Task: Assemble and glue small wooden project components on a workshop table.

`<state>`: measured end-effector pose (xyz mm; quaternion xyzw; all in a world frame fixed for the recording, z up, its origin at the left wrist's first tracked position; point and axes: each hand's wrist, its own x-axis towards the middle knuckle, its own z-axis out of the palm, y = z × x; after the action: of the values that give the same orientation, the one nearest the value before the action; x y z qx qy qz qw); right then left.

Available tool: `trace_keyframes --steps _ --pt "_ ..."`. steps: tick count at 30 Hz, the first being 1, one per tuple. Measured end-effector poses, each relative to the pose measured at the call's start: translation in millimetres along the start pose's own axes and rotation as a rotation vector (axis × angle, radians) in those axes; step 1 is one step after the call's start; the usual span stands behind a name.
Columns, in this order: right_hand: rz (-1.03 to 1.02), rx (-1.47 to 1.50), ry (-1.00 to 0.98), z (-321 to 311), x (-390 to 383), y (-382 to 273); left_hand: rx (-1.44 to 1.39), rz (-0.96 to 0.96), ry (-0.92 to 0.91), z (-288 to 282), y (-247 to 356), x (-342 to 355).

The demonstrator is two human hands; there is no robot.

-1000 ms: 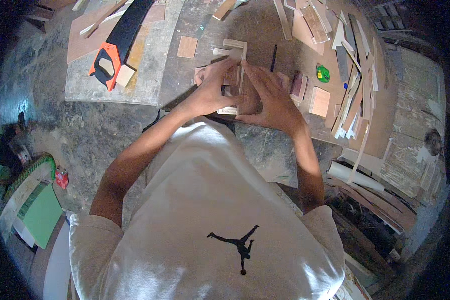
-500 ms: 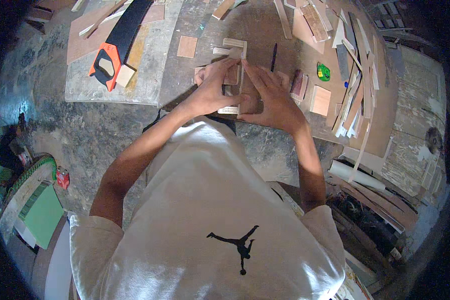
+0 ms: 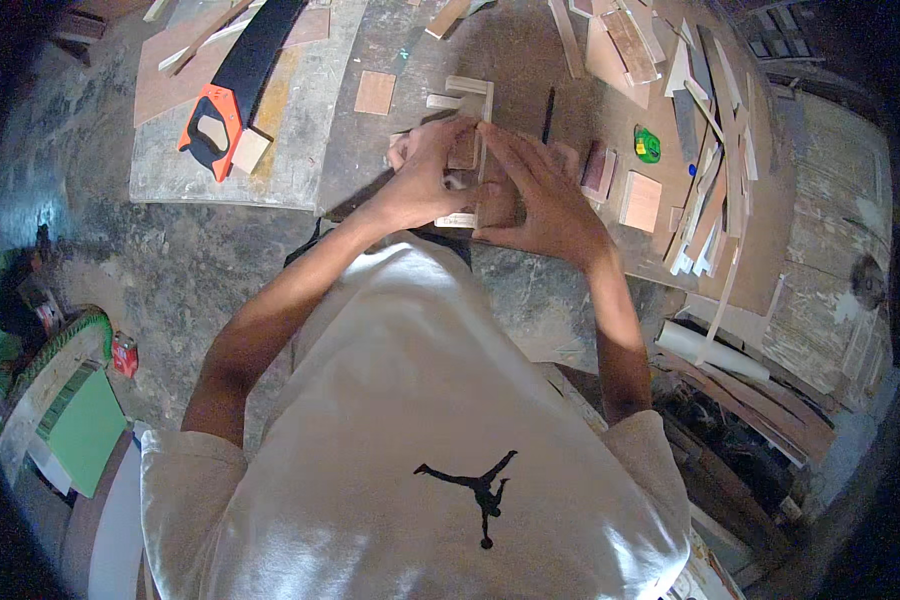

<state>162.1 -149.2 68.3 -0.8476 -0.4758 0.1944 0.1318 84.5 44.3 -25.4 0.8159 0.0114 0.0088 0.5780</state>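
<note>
Close in front of me on the workbench (image 3: 340,170) lies a small frame of pale wood strips (image 3: 488,100). A long strip forms its right side, and short pieces stick out leftward from it at the far and near ends. My left hand (image 3: 425,180) grips the frame from the left, its thumb pressed near the long strip. From the right, my right hand (image 3: 548,200) holds the same long strip, fingertips at its middle and thumb toward the near end. My fingers hide much of the frame's middle. Just beyond my right hand lies a dark pencil-like stick (image 3: 549,112).
A handsaw with an orange and black handle (image 3: 228,125) lies at the left. Square wood pieces (image 3: 375,92) are scattered about. A green tape measure (image 3: 647,144) and a reddish wood block (image 3: 598,170) lie to the right, before a pile of wood strips (image 3: 715,170).
Both hands stay on the wooden frame, and my fingertips have shifted only slightly along the long strip. Nothing else has visibly moved on the bench.
</note>
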Motion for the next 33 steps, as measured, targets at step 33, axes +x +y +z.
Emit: trace_keyframes --steps 33 --pt "-0.378 -0.372 0.028 -43 44 26 -0.014 0.12 0.038 5 -12 -5"
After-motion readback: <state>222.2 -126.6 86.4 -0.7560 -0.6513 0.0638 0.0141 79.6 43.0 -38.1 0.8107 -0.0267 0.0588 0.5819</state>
